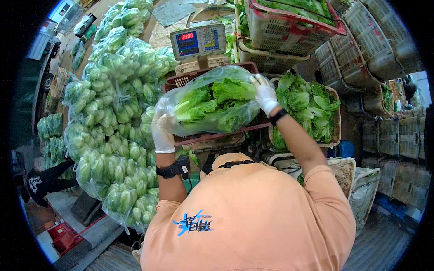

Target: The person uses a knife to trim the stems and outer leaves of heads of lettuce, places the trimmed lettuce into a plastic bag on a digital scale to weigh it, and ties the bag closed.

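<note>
A clear plastic bag of green leaf lettuce (212,101) lies across a dark red plastic crate (174,82) in front of me. My left hand (162,128), in a white glove, grips the bag's left end; plastic partly covers its fingers. At the right end, my right hand (265,94), also gloved, has its fingers bent over the bag. Just beyond the crate rises a weighing scale's display (197,41) with lit red digits. Loose lettuce (307,106) fills a crate to the right of my right hand.
Many bagged heads of leafy greens (122,95) are piled along the left. Crates of greens (289,38) are stacked at the far right, with more plastic crates (370,40) beyond. Another person (40,183) is at the left edge. A blue object (346,149) sits beside the lettuce crate.
</note>
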`<state>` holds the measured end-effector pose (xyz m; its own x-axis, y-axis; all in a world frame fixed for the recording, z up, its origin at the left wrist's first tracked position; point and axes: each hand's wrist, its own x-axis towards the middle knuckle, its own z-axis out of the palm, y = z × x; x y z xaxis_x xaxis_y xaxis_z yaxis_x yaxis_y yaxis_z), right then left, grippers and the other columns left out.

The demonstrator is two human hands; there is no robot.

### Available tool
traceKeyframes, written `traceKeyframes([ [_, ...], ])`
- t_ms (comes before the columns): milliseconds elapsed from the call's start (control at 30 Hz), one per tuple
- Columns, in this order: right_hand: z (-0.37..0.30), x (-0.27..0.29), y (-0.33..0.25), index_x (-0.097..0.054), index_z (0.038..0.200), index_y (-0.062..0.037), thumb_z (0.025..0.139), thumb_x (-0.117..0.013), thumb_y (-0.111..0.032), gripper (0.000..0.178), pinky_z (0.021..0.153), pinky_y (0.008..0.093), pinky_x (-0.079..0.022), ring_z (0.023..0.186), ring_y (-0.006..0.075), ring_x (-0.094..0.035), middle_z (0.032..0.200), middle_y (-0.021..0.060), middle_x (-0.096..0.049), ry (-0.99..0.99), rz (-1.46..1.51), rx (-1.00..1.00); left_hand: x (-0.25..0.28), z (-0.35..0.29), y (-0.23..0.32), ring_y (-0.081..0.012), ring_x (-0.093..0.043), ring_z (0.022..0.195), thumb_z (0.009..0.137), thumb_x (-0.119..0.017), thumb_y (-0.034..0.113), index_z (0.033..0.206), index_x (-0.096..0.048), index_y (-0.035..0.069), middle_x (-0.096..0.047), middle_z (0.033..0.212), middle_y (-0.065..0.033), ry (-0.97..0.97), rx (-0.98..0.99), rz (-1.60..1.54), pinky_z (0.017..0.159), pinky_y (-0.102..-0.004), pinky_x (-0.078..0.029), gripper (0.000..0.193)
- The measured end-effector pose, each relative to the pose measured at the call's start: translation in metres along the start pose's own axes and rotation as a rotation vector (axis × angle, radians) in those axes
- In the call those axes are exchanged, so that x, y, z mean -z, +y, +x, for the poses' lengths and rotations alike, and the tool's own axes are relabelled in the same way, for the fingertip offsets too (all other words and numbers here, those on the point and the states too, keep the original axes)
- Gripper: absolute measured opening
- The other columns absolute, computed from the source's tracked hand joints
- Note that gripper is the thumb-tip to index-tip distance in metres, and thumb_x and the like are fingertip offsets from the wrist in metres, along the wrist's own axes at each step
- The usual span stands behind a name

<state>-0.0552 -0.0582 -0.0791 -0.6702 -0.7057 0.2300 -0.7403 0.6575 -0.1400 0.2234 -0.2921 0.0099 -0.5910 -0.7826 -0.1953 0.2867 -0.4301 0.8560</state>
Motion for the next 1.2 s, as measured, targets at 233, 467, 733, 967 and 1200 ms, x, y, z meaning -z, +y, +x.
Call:
traceKeyframes([
  [233, -0.081, 0.051, 0.029, -0.061, 0.105, -0.0044, 0.084, -0.058, -0.02, 0.026, 0.087, 0.0333, -0.043, 0.104, 0.0238, -0.054, 0.11, 0.0105, -0.058, 0.312, 0.757, -0.377, 0.019, -0.011, 0.011, -0.0174, -0.05, 0.106, 0.087, -0.054, 0.008, 0.117, -0.051, 0.0, -0.054, 0.11, -0.0062, 0.085, -0.265, 0.519, 0.095, -0.0286, -0.036, 0.031],
  [467, -0.074, 0.042, 0.027, -0.025, 0.139, -0.0037, 0.076, -0.067, -0.046, 0.087, 0.099, 0.0418, -0.034, 0.122, 0.035, -0.039, 0.135, 0.0227, -0.033, 0.112, 0.73, -0.595, 0.017, -0.017, 0.009, -0.0176, -0.05, 0.097, 0.082, -0.066, 0.023, 0.122, -0.047, 0.002, -0.052, 0.108, -0.0061, 0.009, -0.321, 0.552, 0.091, -0.0291, -0.038, 0.049],
  [733, 0.009, -0.015, 0.072, -0.046, 0.122, 0.0017, 0.078, -0.062, -0.042, 0.064, 0.083, 0.0368, -0.045, 0.095, 0.0331, -0.058, 0.108, 0.0211, -0.059, -0.361, 0.519, -0.643, -0.003, 0.012, -0.01, -0.0232, -0.062, 0.084, 0.075, -0.068, 0.026, 0.105, -0.06, -0.001, -0.065, 0.092, -0.0124, -0.128, -0.218, 1.227, 0.081, -0.0337, -0.046, 0.041],
  [967, 0.035, 0.06, 0.048, -0.055, 0.085, -0.0064, 0.093, -0.046, -0.024, 0.021, 0.079, 0.037, -0.046, 0.075, 0.0218, -0.06, 0.078, 0.0047, -0.058, -0.196, 1.91, -0.856, 0.003, 0.033, 0.029, -0.0158, -0.053, 0.065, 0.085, -0.05, 0.021, 0.107, -0.058, -0.008, -0.062, 0.077, -0.0079, -0.498, 0.149, -0.025, 0.075, -0.0285, -0.043, 0.037],
  [1200, 0.01, 0.132, 0.022, -0.054, 0.096, -0.0084, 0.093, -0.049, -0.027, 0.019, 0.057, 0.0231, -0.044, 0.056, 0.0106, -0.047, 0.076, 0.0001, -0.054, -0.489, 2.027, -0.429, 0.006, 0.01, 0.041, -0.0155, -0.049, 0.056, 0.082, -0.054, 0.035, 0.128, -0.041, -0.004, -0.049, 0.06, -0.0032, -0.361, 0.157, -0.003, 0.077, -0.0314, -0.044, 0.062],
])
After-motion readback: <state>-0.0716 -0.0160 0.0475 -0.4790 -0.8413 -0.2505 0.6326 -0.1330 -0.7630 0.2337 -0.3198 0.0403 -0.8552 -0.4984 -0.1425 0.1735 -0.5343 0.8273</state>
